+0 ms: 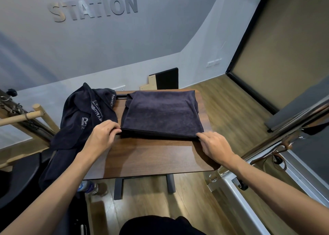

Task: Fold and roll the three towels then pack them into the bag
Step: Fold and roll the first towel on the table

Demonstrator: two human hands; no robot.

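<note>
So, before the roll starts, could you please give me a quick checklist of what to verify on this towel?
1. Towel folded flat on the table: ok, it lies as a neat rectangle.
2. Left hand on the near left corner: ok, fingers pinch the edge.
3. Right hand on the near right corner: ok, fingertips grip the edge.
4. Layers aligned at the far left corner: not ok, a flap sticks out there.
5. Room to roll: ok, bare table lies in front of the near edge.
6. Bag ready for packing: cannot tell; the dark printed fabric on the left may be it or more towels.
</note>
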